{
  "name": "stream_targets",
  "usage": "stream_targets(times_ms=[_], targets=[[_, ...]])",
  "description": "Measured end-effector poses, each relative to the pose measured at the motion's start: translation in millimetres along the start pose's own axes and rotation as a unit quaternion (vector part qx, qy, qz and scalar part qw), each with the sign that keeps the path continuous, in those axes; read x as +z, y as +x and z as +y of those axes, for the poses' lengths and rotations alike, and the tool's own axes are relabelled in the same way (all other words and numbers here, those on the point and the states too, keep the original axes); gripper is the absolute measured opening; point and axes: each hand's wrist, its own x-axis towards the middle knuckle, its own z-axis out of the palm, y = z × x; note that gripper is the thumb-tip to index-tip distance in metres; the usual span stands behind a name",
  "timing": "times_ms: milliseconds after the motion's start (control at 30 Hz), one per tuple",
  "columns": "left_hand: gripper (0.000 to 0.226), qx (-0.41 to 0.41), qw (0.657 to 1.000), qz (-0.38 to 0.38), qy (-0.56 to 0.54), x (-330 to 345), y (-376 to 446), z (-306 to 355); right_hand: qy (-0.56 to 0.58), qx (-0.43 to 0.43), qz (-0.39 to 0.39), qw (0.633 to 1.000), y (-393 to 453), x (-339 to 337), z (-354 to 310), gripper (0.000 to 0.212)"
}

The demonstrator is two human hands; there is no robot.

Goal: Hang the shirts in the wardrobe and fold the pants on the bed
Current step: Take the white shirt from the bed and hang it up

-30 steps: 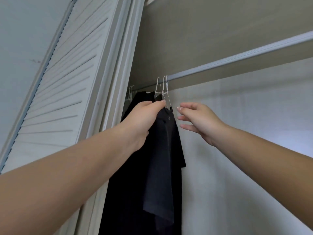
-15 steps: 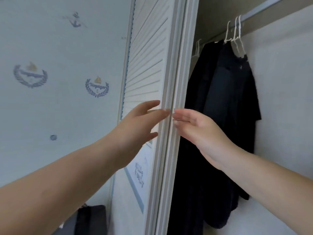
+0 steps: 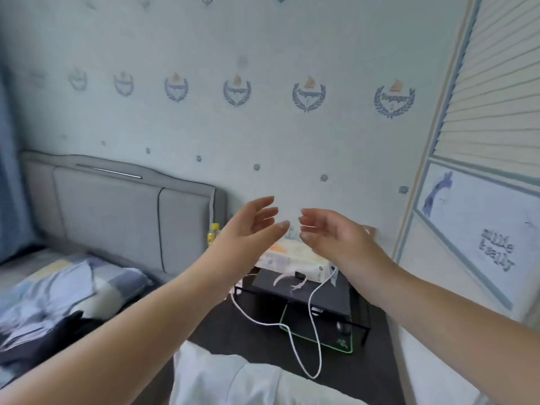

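The view has swung away from the wardrobe: the hung dark shirts are gone from sight, and only the louvred door (image 3: pixel 493 92) remains at the right edge. Now the patterned wall (image 3: pixel 233 127) fills most of the scene, with the bed (image 3: pixel 122 211) at the left, where dark clothes (image 3: pixel 49 334) lie crumpled beside a checked pillow (image 3: pixel 87 282). A low black counter (image 3: pixel 330 296) carries a white cable (image 3: pixel 309 323). Both arms have dropped; the left hand (image 3: pixel 251 226) and right hand (image 3: pixel 333 235) hang before the wall, fingers relaxed, empty, fingertips close but apart.
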Motion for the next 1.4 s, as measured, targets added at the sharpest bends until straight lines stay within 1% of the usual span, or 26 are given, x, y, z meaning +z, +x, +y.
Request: stream_targets(times_ms=[167, 267, 367, 533, 600, 767, 833, 900, 933, 1033, 1133, 1300, 1400], targets=[[0.042, -0.035, 0.992, 0.098, 0.064, -136, -62, -29, 0.048, -0.010, -0.098, 0.994, 18, 148, -7, 0.033], [0.042, -0.066, 0.980, 0.163, 0.091, -216, -100, -38, 0.074, -0.021, -0.162, 0.984, 22, 241, -15, 0.032], [0.041, -0.097, 0.963, 0.236, 0.089, -296, -142, -49, 0.102, -0.022, -0.233, 0.967, 21, 330, -27, 0.032], [0.046, -0.158, 0.925, 0.333, 0.088, -389, -217, -62, 0.128, -0.019, -0.334, 0.934, 16, 452, -44, 0.031], [0.043, -0.183, 0.908, 0.369, 0.082, -420, -250, -66, 0.137, -0.015, -0.380, 0.915, 13, 501, -51, 0.031], [0.044, -0.225, 0.862, 0.450, 0.067, -476, -318, -78, 0.134, -0.010, -0.482, 0.866, 0, 599, -59, 0.033], [0.049, -0.240, 0.840, 0.483, 0.060, -497, -339, -85, 0.128, -0.007, -0.529, 0.839, -3, 638, -59, 0.033], [0.058, -0.252, 0.826, 0.501, 0.054, -513, -352, -92, 0.120, -0.008, -0.560, 0.820, -3, 667, -58, 0.035], [0.058, -0.260, 0.815, 0.516, 0.053, -526, -358, -98, 0.119, -0.006, -0.579, 0.807, -2, 687, -56, 0.036], [0.048, -0.289, 0.781, 0.550, 0.059, -566, -368, -119, 0.115, 0.008, -0.615, 0.780, 11, 743, -47, 0.040], [0.052, -0.323, 0.746, 0.579, 0.061, -605, -371, -141, 0.110, 0.030, -0.636, 0.763, 28, 796, -32, 0.043], [0.042, -0.371, 0.691, 0.619, 0.043, -662, -380, -177, 0.094, 0.074, -0.667, 0.736, 45, 885, -6, 0.034], [0.041, -0.394, 0.657, 0.643, 0.027, -681, -395, -194, 0.067, 0.086, -0.686, 0.719, 42, 927, 5, 0.036]])
